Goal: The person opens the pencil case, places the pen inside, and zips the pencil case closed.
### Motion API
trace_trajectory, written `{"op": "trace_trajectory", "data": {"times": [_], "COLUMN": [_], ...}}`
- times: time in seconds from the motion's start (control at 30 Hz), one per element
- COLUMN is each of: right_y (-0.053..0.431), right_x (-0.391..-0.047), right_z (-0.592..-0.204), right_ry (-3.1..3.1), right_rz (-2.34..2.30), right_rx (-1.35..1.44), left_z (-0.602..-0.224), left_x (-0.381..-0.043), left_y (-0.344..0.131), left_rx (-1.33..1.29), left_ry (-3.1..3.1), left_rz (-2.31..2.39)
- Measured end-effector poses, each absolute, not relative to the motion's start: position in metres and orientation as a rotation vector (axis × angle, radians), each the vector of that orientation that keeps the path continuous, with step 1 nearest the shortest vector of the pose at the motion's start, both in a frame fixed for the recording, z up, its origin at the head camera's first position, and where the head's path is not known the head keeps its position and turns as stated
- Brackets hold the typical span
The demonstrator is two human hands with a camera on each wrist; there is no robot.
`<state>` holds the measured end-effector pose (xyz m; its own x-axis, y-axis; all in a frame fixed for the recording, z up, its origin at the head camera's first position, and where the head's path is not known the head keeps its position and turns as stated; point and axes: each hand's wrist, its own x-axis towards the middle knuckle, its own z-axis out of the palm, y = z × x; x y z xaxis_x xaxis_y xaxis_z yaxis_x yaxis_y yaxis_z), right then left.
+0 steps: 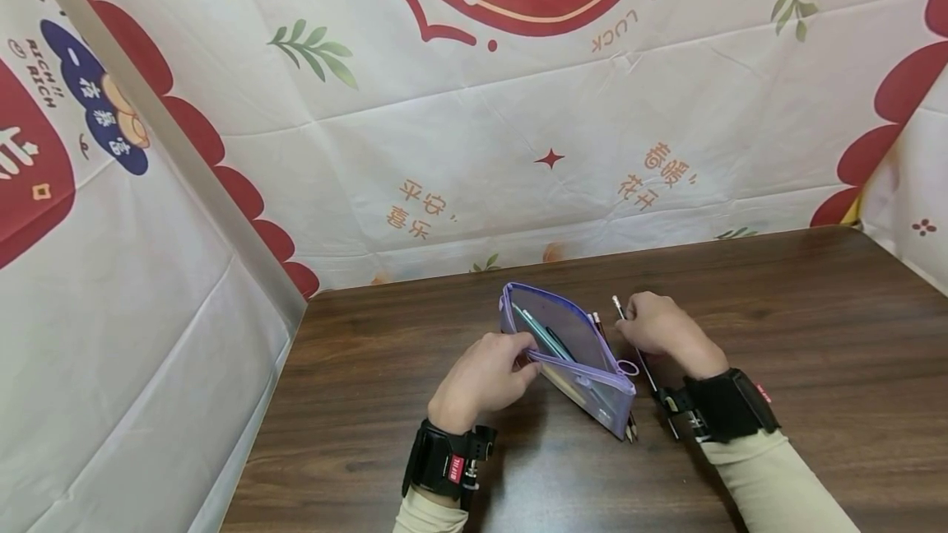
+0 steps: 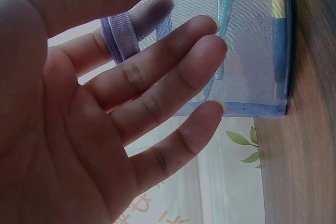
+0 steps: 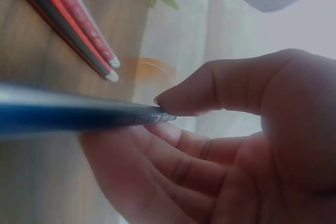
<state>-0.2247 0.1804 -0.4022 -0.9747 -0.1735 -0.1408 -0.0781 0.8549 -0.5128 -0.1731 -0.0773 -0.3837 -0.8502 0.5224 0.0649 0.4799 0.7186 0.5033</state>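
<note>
A purple mesh pencil case [image 1: 592, 385] stands unzipped on the table, its mouth facing up. Pens and pencils show inside it, among them a teal pen [image 1: 541, 329]. My left hand [image 1: 485, 377] grips the near rim; in the left wrist view the index finger is inside the mesh and the thumb outside, while the other fingers [image 2: 152, 103] extend loosely. To the right of the case, my right hand [image 1: 666, 331] pinches a dark pencil [image 1: 646, 373] between thumb and fingers. Seen from the right wrist, that pencil [image 3: 63, 109] looks blue.
Red and black pencils [image 3: 79, 24] lie on the table beside the case, partly hidden by it in the head view. A purple loop [image 1: 628, 368] sticks out at the case's right end. Behind the wooden table [image 1: 829, 336] hangs a printed white cloth [image 1: 518, 212].
</note>
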Motion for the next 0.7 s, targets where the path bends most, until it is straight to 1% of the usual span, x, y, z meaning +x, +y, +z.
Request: {"op": "trace_trajectory", "data": {"times": [0.17,0.43,0.7], "right_y": [0.185,0.187,0.186], "right_x": [-0.223,-0.22,-0.214], "right_z": [-0.392,-0.381,-0.372], "right_ry": [2.843,2.947,3.021], "right_rz": [-0.842,-0.854,-0.939], "right_rx": [-0.177,-0.238,-0.241], "left_z": [-0.383,-0.383,-0.383], "left_x": [-0.173,-0.173,-0.172], "left_y": [-0.077,-0.077,-0.077], "left_rx": [0.825,0.828,0.835], "left_ry": [2.839,2.845,2.855], "left_rz": [0.789,0.783,0.78]}}
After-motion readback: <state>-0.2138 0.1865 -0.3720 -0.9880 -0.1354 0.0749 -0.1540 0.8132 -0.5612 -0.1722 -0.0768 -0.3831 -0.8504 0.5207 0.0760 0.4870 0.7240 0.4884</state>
